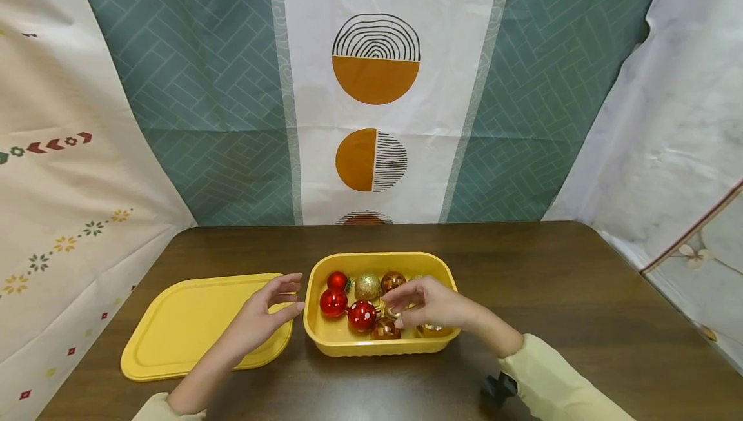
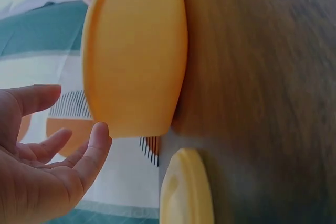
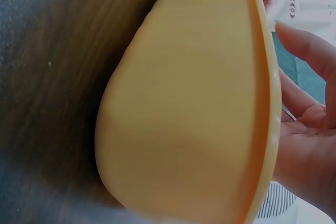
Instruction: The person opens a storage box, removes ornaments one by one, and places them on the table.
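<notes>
A yellow plastic box [image 1: 325, 347] with Christmas baubles inside stands mid-table. At its left lie a small red bauble [image 1: 336, 280], a shiny red bauble [image 1: 333, 303] and a white-dotted red bauble [image 1: 362, 316]. Beside these are a gold glitter bauble [image 1: 367, 287] and several amber and gold ones, partly hidden by my right hand [image 1: 432, 305]. That hand hovers over the box's right half, fingers loosely bent and holding nothing. My left hand [image 1: 264, 311], fingers spread and bent, is just left of the box, above the yellow lid [image 1: 191, 327]. In the left wrist view its palm is bare.
The dark wooden table [image 1: 551, 285] runs back to a patterned cloth [image 1: 232, 86] hanging behind it. A small black object [image 1: 498, 387] is by the right sleeve [image 1: 557, 379]. Light fabric [image 1: 685, 150] hangs along the right side.
</notes>
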The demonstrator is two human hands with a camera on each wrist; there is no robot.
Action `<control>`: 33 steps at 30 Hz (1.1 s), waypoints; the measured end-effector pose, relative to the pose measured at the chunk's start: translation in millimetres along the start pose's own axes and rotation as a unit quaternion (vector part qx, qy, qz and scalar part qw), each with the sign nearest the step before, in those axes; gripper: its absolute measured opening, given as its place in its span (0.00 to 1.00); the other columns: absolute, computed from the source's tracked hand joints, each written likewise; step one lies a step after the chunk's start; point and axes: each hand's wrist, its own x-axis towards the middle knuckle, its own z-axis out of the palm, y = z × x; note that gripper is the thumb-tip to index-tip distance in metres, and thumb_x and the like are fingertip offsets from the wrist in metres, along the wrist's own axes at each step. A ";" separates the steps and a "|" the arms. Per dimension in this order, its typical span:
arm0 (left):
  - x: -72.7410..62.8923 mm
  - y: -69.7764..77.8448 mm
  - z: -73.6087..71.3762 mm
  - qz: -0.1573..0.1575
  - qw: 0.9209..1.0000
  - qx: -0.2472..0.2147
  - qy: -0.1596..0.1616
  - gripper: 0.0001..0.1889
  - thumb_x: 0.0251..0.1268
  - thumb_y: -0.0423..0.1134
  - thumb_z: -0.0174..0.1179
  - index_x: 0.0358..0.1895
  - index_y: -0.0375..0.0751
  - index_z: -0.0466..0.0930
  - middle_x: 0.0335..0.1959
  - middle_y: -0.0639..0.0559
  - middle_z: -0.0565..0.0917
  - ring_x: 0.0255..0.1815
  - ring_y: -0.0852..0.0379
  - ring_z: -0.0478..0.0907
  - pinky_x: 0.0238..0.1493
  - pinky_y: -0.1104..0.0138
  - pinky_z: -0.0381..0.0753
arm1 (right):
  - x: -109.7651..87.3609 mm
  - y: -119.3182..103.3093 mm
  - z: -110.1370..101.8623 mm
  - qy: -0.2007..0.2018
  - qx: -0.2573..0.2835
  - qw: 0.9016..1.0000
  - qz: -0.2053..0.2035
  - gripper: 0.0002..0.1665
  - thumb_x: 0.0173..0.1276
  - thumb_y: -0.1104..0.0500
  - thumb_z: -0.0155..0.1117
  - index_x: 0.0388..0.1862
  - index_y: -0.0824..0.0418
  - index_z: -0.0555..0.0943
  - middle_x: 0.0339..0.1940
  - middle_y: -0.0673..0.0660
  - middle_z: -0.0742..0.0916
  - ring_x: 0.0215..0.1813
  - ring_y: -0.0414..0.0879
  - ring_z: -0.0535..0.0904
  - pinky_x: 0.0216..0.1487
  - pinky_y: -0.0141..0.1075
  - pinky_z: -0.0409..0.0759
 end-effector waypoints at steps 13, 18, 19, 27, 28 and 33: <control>15.2 -4.0 19.9 -0.051 0.998 -0.025 -0.020 0.28 0.53 0.30 0.62 0.61 0.39 0.68 0.57 0.40 0.70 0.54 0.41 0.70 0.46 0.56 0.78 | 9.5 2.1 9.0 -0.015 -0.123 0.992 0.005 0.22 0.47 0.68 0.70 0.45 0.69 0.80 0.39 0.57 0.85 0.42 0.47 0.79 0.42 0.34 0.80; 17.8 -6.0 18.6 -0.047 0.996 -0.058 -0.043 0.29 0.53 0.29 0.62 0.61 0.35 0.66 0.57 0.36 0.69 0.54 0.40 0.71 0.46 0.57 0.78 | 11.4 1.2 12.7 -0.010 -0.178 0.984 -0.006 0.19 0.46 0.68 0.71 0.41 0.64 0.83 0.37 0.52 0.85 0.40 0.42 0.77 0.39 0.29 0.79; 17.7 -6.5 18.2 -0.042 0.996 -0.065 -0.049 0.29 0.54 0.29 0.62 0.62 0.33 0.66 0.57 0.35 0.68 0.54 0.39 0.71 0.46 0.57 0.78 | 12.1 1.1 13.2 -0.009 -0.189 0.982 -0.009 0.19 0.45 0.68 0.72 0.40 0.63 0.83 0.37 0.51 0.85 0.38 0.41 0.77 0.39 0.29 0.78; 17.1 -8.8 18.6 -0.030 0.993 -0.093 -0.064 0.31 0.54 0.29 0.61 0.63 0.30 0.63 0.59 0.30 0.67 0.53 0.40 0.71 0.44 0.59 0.79 | 17.7 1.0 15.5 -0.023 -0.315 0.948 -0.033 0.19 0.43 0.64 0.74 0.38 0.59 0.85 0.37 0.47 0.85 0.34 0.35 0.75 0.37 0.26 0.72; 17.0 -8.7 18.5 -0.029 0.993 -0.095 -0.066 0.31 0.55 0.29 0.61 0.63 0.30 0.62 0.59 0.30 0.67 0.53 0.40 0.71 0.45 0.59 0.79 | 18.2 0.5 15.6 -0.026 -0.325 0.945 -0.034 0.18 0.43 0.64 0.74 0.38 0.58 0.85 0.37 0.47 0.86 0.35 0.35 0.75 0.37 0.26 0.72; 16.6 -9.3 17.8 -0.032 0.992 -0.099 -0.066 0.31 0.55 0.29 0.61 0.63 0.30 0.62 0.59 0.30 0.66 0.53 0.40 0.72 0.44 0.59 0.79 | 21.0 -1.3 15.0 -0.048 -0.350 0.934 -0.046 0.18 0.46 0.63 0.73 0.40 0.59 0.85 0.39 0.47 0.86 0.34 0.33 0.74 0.36 0.25 0.71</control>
